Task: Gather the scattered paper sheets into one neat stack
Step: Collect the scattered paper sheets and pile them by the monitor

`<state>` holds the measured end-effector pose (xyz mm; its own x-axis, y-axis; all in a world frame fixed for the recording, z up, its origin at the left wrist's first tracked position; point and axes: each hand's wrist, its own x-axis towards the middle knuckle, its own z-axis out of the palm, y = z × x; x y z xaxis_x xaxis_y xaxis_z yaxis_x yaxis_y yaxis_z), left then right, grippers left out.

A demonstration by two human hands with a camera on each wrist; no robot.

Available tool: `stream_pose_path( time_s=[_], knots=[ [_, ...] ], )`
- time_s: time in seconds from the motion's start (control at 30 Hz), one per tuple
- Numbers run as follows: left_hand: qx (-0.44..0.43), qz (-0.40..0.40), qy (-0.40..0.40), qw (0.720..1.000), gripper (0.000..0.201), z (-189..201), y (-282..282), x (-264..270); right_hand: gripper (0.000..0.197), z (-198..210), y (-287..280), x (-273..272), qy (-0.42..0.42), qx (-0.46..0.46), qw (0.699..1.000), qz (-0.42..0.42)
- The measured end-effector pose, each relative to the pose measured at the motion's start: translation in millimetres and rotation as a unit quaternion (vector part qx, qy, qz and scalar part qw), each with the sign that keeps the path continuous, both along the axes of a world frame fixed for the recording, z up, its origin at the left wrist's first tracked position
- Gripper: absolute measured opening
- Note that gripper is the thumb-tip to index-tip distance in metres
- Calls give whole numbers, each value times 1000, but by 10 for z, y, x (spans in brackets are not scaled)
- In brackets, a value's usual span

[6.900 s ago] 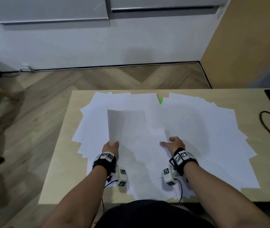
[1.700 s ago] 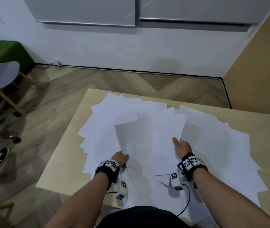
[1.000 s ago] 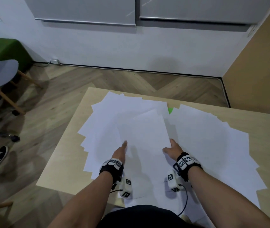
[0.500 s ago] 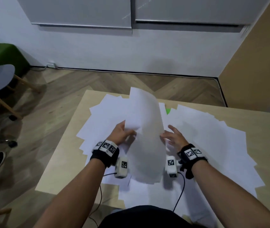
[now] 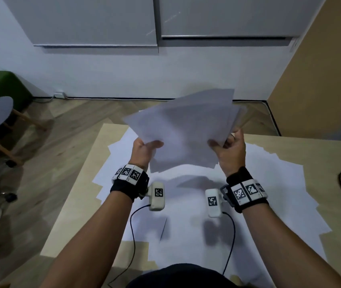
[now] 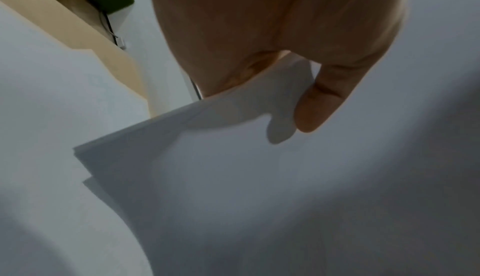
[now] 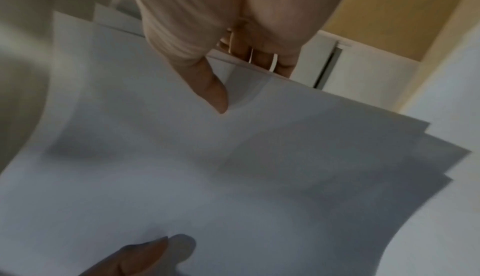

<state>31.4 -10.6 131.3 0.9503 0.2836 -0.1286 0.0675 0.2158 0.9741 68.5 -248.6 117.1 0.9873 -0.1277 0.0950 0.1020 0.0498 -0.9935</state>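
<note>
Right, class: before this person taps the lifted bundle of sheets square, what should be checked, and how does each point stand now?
1. Left hand grips the bundle of sheets: ok, thumb on top.
2. Right hand grips the bundle's other side: ok.
3. Bundle lifted off the table: ok.
4. Bundle edges aligned: not ok, corners are staggered in the right wrist view.
5. All sheets gathered: not ok, loose sheets cover the table.
6. Number of sheets in the bundle: cannot tell.
</note>
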Motion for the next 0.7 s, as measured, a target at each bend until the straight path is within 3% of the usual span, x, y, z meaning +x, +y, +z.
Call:
stream_pose_path(
  time_s=[0.1,0.27,0.33,0.5,0.6,0.7],
  knots=[
    [6,9,31,999,58,-142,-74,-1,53,-145,-7,-43,35,-16,999,-15],
    [33,-10,116,993,40,-416,-162,-25,26,-531,19,-72,177,-94,980,9],
    [35,-18,117,992,38,-425,-180,-31,18,-524,12,-86,177,-101,979,-2],
    [4,-55,68,996,42,-347,-91,-14,28,-428,-36,-111,116,-44,992,-18],
    [21,-65,98,993,45,-467,-74,-46,39,-599,-43,-103,186,-102,977,11],
    [22,-45,134,990,33,-576,-98,-81,32,-641,-42,-77,222,-138,965,33]
  ],
)
